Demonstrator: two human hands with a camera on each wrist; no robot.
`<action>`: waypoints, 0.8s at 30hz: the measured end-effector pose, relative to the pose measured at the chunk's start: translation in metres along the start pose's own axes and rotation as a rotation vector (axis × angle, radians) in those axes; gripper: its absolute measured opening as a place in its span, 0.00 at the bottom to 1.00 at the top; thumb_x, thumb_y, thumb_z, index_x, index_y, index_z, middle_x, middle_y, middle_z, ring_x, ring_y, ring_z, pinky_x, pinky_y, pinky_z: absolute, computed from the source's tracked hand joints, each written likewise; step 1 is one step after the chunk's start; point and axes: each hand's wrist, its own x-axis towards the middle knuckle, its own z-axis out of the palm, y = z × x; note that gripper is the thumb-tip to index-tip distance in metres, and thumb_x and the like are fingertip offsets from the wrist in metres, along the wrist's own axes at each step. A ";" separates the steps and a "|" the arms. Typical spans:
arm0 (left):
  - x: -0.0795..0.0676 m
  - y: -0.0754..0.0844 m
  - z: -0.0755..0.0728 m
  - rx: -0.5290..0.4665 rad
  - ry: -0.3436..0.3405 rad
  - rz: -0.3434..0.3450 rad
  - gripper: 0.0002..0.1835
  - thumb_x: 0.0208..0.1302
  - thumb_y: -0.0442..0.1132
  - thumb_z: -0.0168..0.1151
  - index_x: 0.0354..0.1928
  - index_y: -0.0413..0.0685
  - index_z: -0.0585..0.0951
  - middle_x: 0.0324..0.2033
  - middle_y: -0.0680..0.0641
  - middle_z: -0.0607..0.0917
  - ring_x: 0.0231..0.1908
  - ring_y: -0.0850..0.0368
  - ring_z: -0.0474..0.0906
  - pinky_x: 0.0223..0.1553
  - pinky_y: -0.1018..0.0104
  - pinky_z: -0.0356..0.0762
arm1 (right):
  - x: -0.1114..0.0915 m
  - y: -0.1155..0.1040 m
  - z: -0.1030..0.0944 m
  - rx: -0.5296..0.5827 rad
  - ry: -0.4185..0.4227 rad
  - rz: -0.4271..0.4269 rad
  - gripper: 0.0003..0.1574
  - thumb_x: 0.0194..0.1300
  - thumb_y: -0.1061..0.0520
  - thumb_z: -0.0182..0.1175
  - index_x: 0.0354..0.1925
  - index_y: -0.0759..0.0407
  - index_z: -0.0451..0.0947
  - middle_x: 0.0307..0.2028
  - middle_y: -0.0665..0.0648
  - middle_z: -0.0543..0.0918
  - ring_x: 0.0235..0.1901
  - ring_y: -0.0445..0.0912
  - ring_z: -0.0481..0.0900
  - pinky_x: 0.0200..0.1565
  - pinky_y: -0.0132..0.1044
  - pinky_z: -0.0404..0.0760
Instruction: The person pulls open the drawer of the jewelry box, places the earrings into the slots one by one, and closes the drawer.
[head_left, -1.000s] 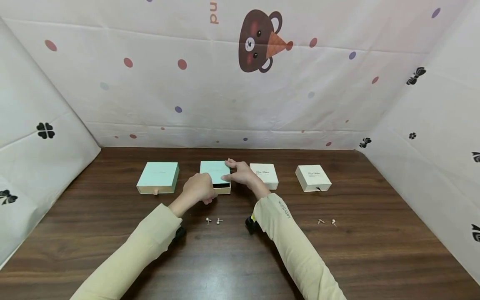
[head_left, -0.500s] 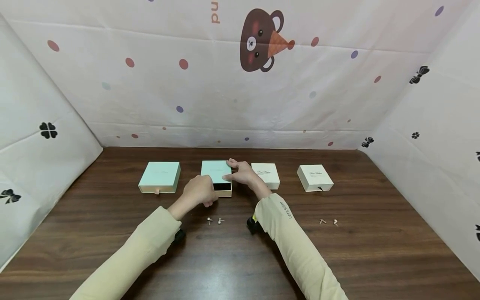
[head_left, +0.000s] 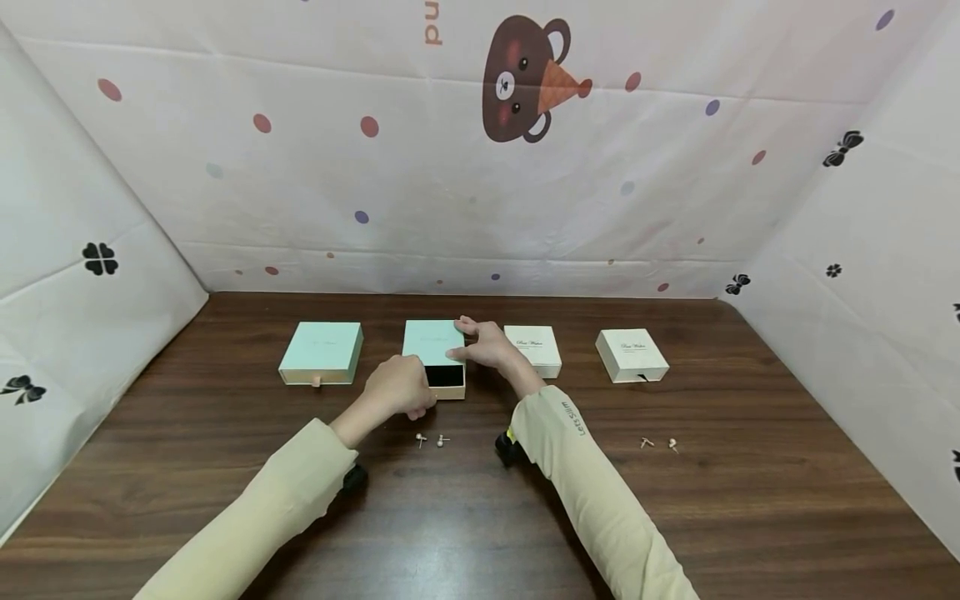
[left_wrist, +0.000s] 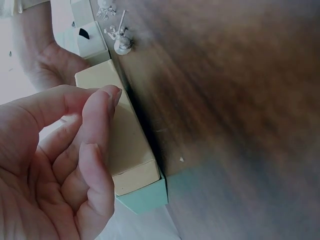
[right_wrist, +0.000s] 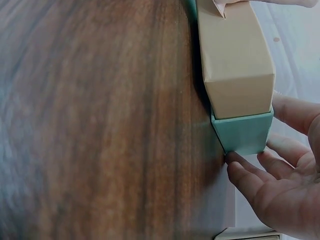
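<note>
A mint-green jewelry box (head_left: 433, 337) stands near the back of the table, its cream drawer (head_left: 450, 393) pulled partway out toward the front. Black lining shows inside the drawer. With thumb and fingers my left hand (head_left: 397, 385) pinches at the drawer's front; the pull tab (right_wrist: 220, 7) peeks out at those fingers in the right wrist view. My right hand (head_left: 486, 345) holds the mint sleeve (right_wrist: 245, 132) from its right side, thumb over the top edge and fingertips along the side. Two small stud earrings (head_left: 441, 442) lie on the table in front of the drawer.
Another mint box (head_left: 322, 350) sits to the left, closed. Two white boxes stand right: one (head_left: 534, 343) partly behind my right hand, another (head_left: 632, 354) farther over. A second pair of earrings (head_left: 672, 444) lies front right. Printed cloth (head_left: 420, 183) walls the table's back and sides.
The drawer has slid farther out of the mint box toward the front, showing more black lining. My left hand moved slightly forward with it; the right hand kept its place on the sleeve.
</note>
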 end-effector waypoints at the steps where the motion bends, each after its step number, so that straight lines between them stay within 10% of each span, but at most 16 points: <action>1: -0.001 0.000 0.000 -0.004 0.000 0.001 0.14 0.55 0.36 0.62 0.12 0.47 0.81 0.10 0.52 0.78 0.15 0.60 0.77 0.17 0.66 0.70 | 0.000 0.000 0.000 0.001 -0.003 0.000 0.40 0.57 0.56 0.64 0.65 0.54 0.61 0.68 0.49 0.56 0.68 0.47 0.49 0.63 0.42 0.56; 24: -0.018 -0.001 0.002 -0.040 -0.003 0.045 0.14 0.55 0.35 0.63 0.12 0.46 0.81 0.09 0.53 0.78 0.14 0.60 0.77 0.17 0.68 0.71 | 0.000 0.000 -0.002 -0.008 -0.025 -0.001 0.40 0.57 0.55 0.64 0.66 0.53 0.60 0.68 0.50 0.55 0.68 0.48 0.48 0.63 0.43 0.56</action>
